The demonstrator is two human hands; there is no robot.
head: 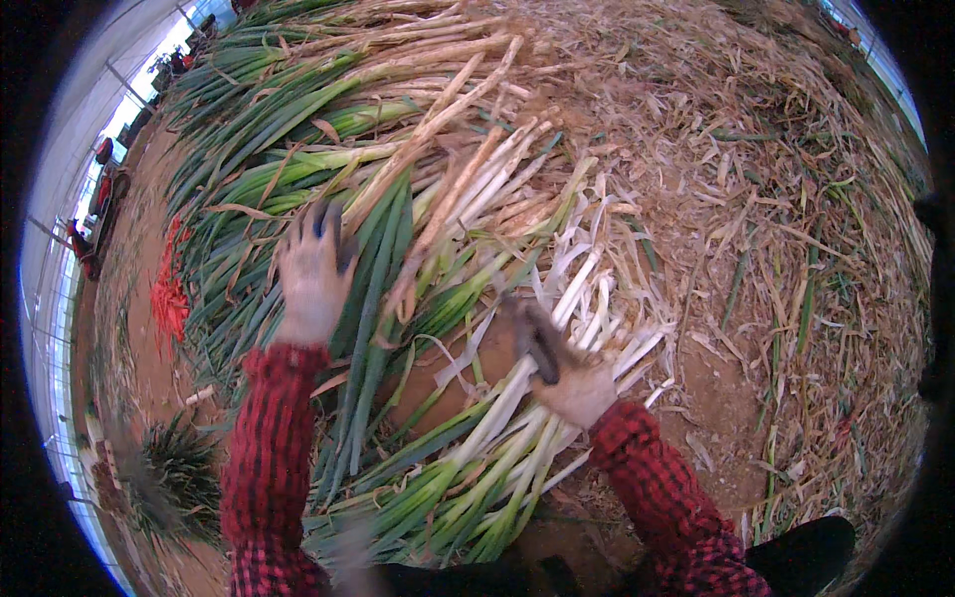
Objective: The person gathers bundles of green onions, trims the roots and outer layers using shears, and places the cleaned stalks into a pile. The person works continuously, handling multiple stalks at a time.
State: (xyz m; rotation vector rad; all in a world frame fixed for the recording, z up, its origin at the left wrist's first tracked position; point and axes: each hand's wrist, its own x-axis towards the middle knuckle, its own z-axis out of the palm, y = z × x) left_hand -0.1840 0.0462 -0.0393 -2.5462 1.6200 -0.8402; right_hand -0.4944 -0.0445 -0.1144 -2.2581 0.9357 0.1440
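My left hand (313, 280), in a pale work glove with dark fingertips, lies spread over the green leaves of long Welsh onions (254, 183). Its thumb is beside a dry-skinned onion stalk (425, 134) that slants across the pile. My right hand (571, 377), gloved alike and blurred, is over a bunch of peeled onions with white shanks (503, 403). Its fingers are bent, and whether they grip a stalk is hidden by blur. The bunch's green leaves (455, 492) fan towards me.
Dry husks and stripped leaves (776, 224) cover the ground at right. Red ties or strips (170, 287) lie left of the pile. A dark green tuft of leaves (175, 474) is at lower left. The translucent greenhouse wall (60, 224) curves along the left edge.
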